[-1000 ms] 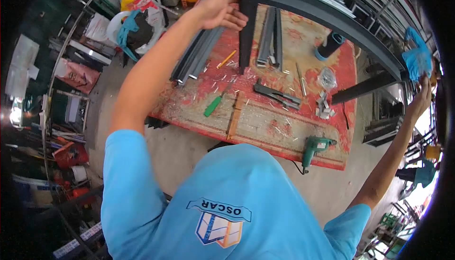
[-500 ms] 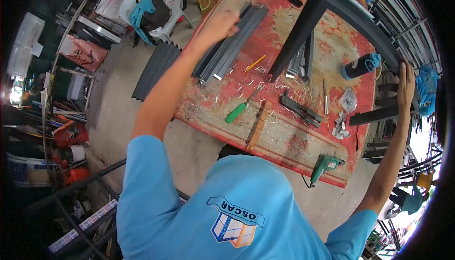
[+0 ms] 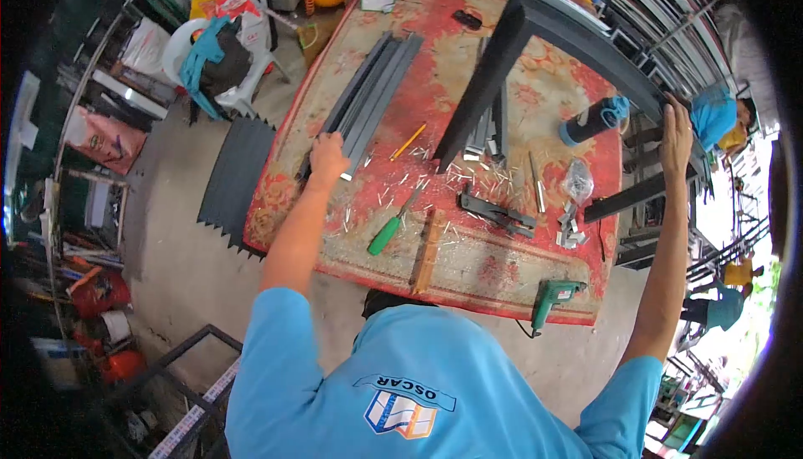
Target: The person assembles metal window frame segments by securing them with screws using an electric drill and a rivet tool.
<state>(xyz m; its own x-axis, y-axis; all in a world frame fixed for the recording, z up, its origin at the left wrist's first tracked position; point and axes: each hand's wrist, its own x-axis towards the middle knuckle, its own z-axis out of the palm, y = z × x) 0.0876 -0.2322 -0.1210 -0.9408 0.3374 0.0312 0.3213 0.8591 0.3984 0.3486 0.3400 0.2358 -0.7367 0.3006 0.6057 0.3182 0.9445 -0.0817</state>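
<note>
My left hand [image 3: 329,156] is curled over the near end of the dark grey metal profiles [image 3: 378,91] lying side by side on the table. At the far right, my right hand [image 3: 677,141] grips a dark metal frame [image 3: 598,53] near its corner. The frame's left leg slants down over the tabletop, and a lower bar [image 3: 627,205] reaches in from the right. Shorter profiles [image 3: 499,120] lie under the frame, and a dark blue bottle [image 3: 590,122] stands inside its outline.
The table's red patterned cover [image 3: 293,208] carries a green-handled screwdriver [image 3: 386,233], a yellow pencil [image 3: 408,141], a wooden strip [image 3: 428,251], a black clamp-like tool [image 3: 496,210], a green power tool [image 3: 554,300] and metal scraps. Ridged dark strips [image 3: 236,179] stand left of the table.
My left hand has come down and back from above the profiles onto their near end. My right hand stays on the frame. The whole view has shifted left.
</note>
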